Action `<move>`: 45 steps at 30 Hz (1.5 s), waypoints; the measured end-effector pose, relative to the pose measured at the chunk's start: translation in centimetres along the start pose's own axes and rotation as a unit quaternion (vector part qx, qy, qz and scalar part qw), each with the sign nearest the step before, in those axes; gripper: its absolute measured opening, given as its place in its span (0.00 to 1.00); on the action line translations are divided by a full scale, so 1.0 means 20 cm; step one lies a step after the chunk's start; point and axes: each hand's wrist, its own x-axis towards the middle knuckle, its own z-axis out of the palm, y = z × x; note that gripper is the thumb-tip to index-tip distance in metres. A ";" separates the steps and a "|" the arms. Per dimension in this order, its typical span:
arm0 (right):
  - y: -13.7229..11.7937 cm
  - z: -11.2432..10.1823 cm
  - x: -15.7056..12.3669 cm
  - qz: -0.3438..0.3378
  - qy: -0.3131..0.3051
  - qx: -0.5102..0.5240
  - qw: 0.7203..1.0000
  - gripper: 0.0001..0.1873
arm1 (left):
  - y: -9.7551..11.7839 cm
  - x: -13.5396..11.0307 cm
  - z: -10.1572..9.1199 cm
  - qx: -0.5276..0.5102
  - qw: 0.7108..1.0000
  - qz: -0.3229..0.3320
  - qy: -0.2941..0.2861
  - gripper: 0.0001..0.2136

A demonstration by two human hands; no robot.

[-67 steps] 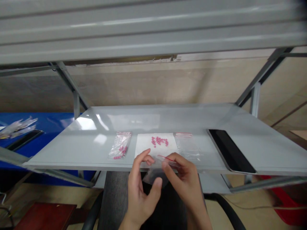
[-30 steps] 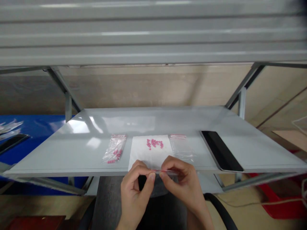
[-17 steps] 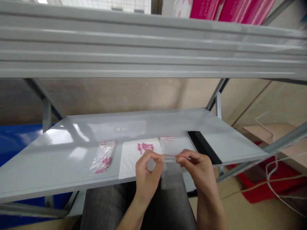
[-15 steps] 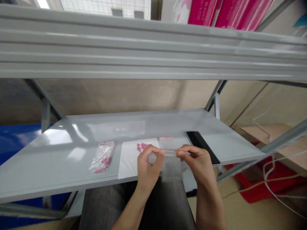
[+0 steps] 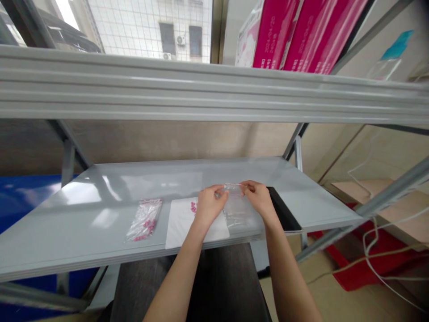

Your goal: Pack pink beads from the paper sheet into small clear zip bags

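Note:
A clear zip bag (image 5: 236,210) is stretched between my two hands by its top edge, just above the table's right-centre. My left hand (image 5: 212,203) pinches one top corner, and my right hand (image 5: 257,197) pinches the other. Under my left forearm lies a white sheet (image 5: 179,226) with small pink beads (image 5: 193,207) on it; my hand covers part of them. Further left, another clear zip bag (image 5: 145,220) lies flat with pink beads inside.
A black flat device (image 5: 284,212) lies beside my right forearm on the grey table (image 5: 110,188). Overhead, a grey shelf (image 5: 201,91) spans the view and bears pink boxes (image 5: 308,36). White cables (image 5: 368,250) hang at the right.
Both hands have moved up and away from my body, carrying the bag from over my lap to over the table. My view has tilted upward slightly.

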 end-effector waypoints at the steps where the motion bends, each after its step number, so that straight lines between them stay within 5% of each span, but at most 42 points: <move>1: 0.00 0.00 0.00 0.000 0.006 -0.018 1.000 0.13 | 0.00 0.00 -0.01 0.022 1.000 0.007 -0.003 0.08; 7: 0.00 -0.02 -0.02 -0.009 0.014 -0.095 0.995 0.09 | -0.01 -0.11 -0.11 0.097 0.994 0.055 0.002 0.07; 12: -0.12 -0.02 -0.15 -0.047 0.053 -0.113 0.991 0.12 | -0.06 -0.32 -0.36 0.144 0.979 0.086 0.116 0.10; 16: -0.34 0.26 -0.36 -0.165 -0.006 -0.028 0.986 0.12 | -0.19 -0.49 -0.61 0.210 0.939 0.125 0.241 0.10; 18: -0.45 0.46 -0.47 -0.253 -0.120 0.029 0.959 0.13 | -0.27 -0.56 -0.71 0.263 0.912 0.138 0.282 0.09; 22: -0.56 0.79 -0.62 -0.320 -0.240 -0.005 0.916 0.25 | -0.41 -0.63 -0.82 0.304 0.908 0.097 0.270 0.12; 26: -0.54 0.88 -0.65 -0.300 -0.252 -0.014 0.920 0.28 | -0.46 -0.63 -0.83 0.302 0.914 0.076 0.262 0.09; 33: -0.49 0.77 -0.65 -0.262 -0.198 0.156 0.932 0.21 | -0.43 -0.61 -0.80 0.268 0.916 0.056 0.294 0.05; 37: -0.47 0.74 -0.69 -0.126 -0.226 0.250 0.933 0.10 | -0.40 -0.62 -0.78 0.231 0.911 0.071 0.333 0.05; 41: -0.45 0.72 -0.71 0.041 -0.302 0.408 0.861 0.18 | -0.31 -0.65 -0.74 0.188 0.914 0.110 0.342 0.05; 45: -0.39 0.66 -0.66 0.116 -0.288 0.542 0.781 0.27 | -0.22 -0.69 -0.69 0.172 0.925 0.209 0.265 0.08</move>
